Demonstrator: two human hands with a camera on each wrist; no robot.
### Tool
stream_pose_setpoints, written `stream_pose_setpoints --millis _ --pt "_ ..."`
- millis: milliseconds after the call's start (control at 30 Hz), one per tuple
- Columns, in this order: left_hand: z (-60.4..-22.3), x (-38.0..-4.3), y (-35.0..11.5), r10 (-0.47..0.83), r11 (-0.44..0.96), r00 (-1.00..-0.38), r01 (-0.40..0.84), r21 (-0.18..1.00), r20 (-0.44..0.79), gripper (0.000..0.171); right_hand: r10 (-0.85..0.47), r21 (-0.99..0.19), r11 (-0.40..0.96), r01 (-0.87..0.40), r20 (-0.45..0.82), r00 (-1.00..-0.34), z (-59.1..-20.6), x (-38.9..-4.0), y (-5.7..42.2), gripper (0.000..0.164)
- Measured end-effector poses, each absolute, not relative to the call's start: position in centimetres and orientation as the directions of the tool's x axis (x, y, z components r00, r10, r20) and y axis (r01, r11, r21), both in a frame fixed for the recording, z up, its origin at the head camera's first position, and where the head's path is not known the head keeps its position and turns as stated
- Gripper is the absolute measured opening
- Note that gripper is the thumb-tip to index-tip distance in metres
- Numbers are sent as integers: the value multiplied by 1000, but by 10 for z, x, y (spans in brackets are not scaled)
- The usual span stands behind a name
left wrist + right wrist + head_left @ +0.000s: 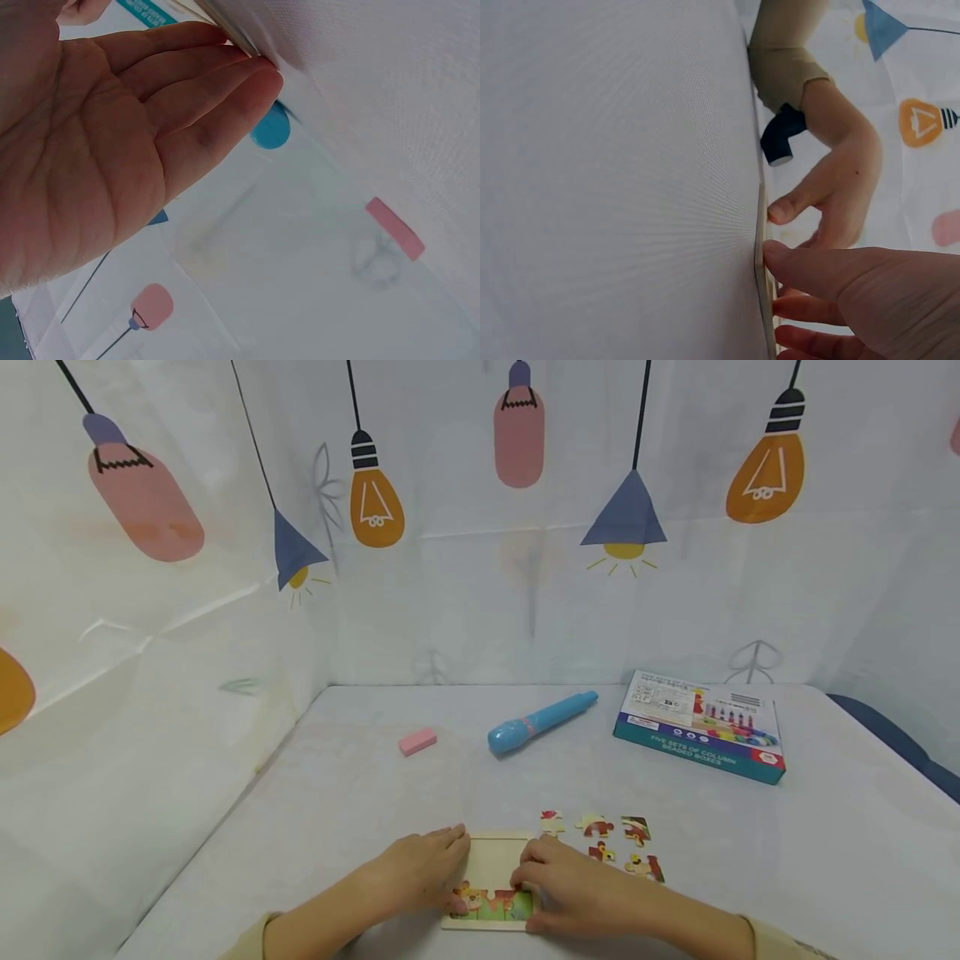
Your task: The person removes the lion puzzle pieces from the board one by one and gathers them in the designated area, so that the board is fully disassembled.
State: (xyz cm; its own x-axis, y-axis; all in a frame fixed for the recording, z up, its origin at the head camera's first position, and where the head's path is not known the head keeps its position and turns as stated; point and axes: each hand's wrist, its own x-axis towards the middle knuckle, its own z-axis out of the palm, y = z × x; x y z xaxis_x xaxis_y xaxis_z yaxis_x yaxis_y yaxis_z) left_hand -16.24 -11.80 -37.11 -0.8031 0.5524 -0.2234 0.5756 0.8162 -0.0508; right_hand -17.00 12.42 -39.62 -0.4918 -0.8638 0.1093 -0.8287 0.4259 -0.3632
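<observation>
A shallow wooden puzzle tray (492,858) lies near the front of the table. Several jigsaw pieces (495,906) with a bear and green grass fill its near part; bare wood shows beyond them. My left hand (427,867) rests along the left rim, its fingers nearly straight in the left wrist view, thumb at the bear piece. From the right, my right hand (573,887) touches the tray, with fingertips over the right-hand piece and thumb at the near right corner. It partly hides that side. Several loose jigsaw pieces (597,827) lie beyond my right hand.
Farther back are a pink block (417,742), a blue microphone-shaped toy (542,723) and a flat box (701,727) printed with beads. A white sheet (465,610) with lamp drawings hangs behind the table.
</observation>
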Motion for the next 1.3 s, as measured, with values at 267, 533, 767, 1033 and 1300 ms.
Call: stream_pose_setpoints --millis 267,533,767,1033,1300 --pt "-373 -163 -118 558 811 -802 582 -67 -214 80 -828 -481 462 -745 68 -557 -400 -172 124 37" --pt "-373 -161 -118 568 809 -801 586 -53 -189 79 -812 -525 474 -707 51 -582 -399 -172 124 35" --pt "-374 -161 -118 569 809 -804 585 -57 -173 80 -811 -525 461 -715 77 -579 -400 -172 123 36" --pt "-373 -162 -119 577 802 -795 595 -57 -188 79 -816 -556 447 -701 68 -575 -400 -174 123 37" --pt "-372 -163 -120 613 770 -765 634 -68 -195 73 -805 -579 454 -678 60 -590 -398 -174 120 37"
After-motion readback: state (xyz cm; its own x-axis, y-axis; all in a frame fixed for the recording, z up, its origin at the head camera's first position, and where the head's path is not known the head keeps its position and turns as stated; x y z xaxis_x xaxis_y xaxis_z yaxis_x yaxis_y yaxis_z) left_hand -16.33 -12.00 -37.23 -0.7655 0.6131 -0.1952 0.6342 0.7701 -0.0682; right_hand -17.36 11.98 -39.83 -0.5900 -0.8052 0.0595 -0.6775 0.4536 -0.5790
